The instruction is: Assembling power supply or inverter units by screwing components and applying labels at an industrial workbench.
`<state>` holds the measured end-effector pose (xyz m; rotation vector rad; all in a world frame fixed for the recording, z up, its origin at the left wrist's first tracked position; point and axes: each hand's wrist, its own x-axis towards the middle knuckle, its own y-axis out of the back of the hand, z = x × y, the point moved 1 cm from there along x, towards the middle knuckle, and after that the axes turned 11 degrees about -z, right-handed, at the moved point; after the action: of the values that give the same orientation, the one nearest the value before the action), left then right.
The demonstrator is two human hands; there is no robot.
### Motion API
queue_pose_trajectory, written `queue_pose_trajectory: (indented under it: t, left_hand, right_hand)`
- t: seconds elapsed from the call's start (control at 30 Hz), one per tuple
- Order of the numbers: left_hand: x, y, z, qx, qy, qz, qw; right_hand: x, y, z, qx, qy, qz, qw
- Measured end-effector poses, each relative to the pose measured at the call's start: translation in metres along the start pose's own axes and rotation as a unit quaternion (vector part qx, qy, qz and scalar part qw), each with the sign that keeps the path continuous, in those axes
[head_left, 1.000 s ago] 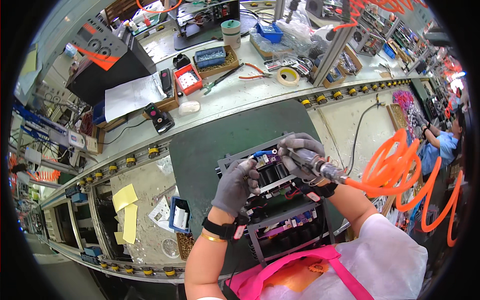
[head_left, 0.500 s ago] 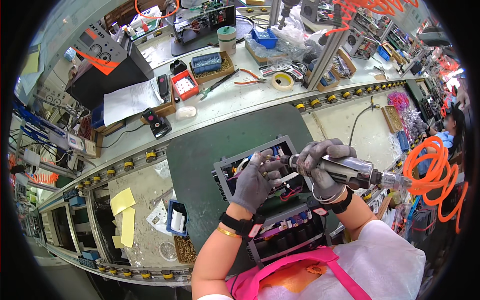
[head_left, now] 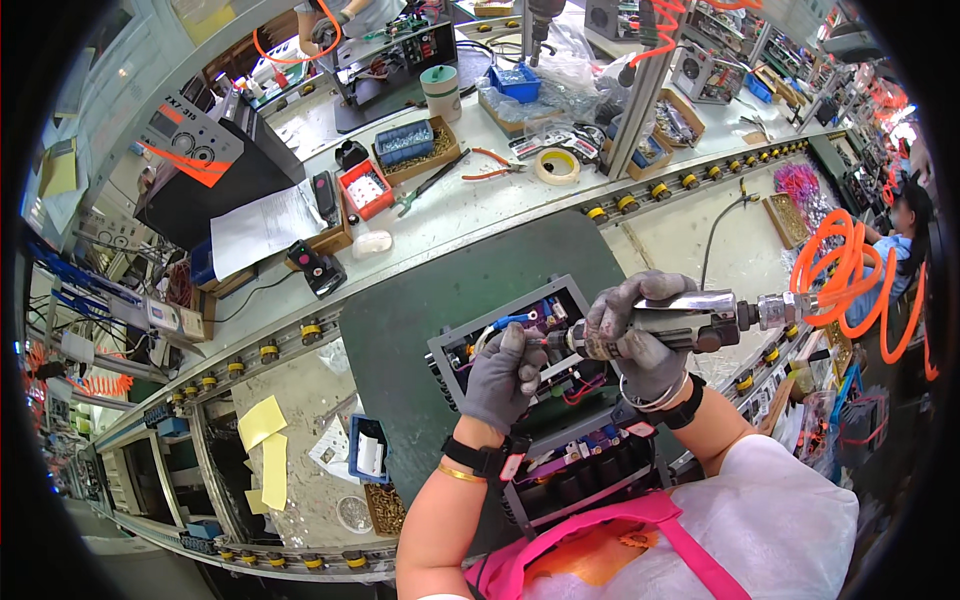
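Right grey-gloved hand (head_left: 646, 358) has a silver cylindrical metal air tool (head_left: 708, 304) gripped snugly, left grey-gloved hand (head_left: 502, 378) half-curled by its tip, can't tell if it's pinching anything.

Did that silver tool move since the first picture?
Yes. The silver tool has swung its back end right and upward in the view, farther past the right edge of the green mat.

The left hand (head_left: 500, 382) hides — partly — the frame (head_left: 500, 311).
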<state>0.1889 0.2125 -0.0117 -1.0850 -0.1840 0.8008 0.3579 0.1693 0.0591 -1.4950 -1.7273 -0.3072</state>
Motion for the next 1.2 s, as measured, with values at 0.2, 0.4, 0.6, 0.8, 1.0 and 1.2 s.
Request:
queue_pose_trajectory:
  t: [0.2, 0.4, 0.6, 0.8, 1.0, 1.2]
  left_hand:
    - [0.003, -0.001, -0.001, 0.045, 0.004, -0.003, 0.999]
    - [0.001, -0.014, -0.001, 0.047, -0.002, 0.093, 0.995]
    - [-0.001, 0.031, 0.028, 0.140, 0.045, 0.002, 0.989]
    - [0.010, 0.013, 0.051, 0.833, 0.012, 0.183, 0.523]
    - [0.021, 0.011, 0.054, 0.885, 0.066, 0.156, 0.433]
    - [0.027, 0.029, 0.049, 0.933, -0.020, 0.102, 0.345]
  right_hand:
    - [0.003, -0.005, -0.001, 0.026, 0.004, 0.039, 0.999]
    - [0.000, -0.005, 0.005, 0.034, -0.007, 0.069, 0.997]
    - [0.013, -0.002, 0.008, 0.011, -0.027, 0.081, 0.996]
    - [0.005, 0.019, 0.039, -0.047, -0.095, 0.110, 0.988]
    - [0.003, 0.020, 0.048, -0.052, -0.119, 0.064, 0.989]
    - [0.005, 0.022, 0.052, -0.108, -0.190, 0.064, 0.974]
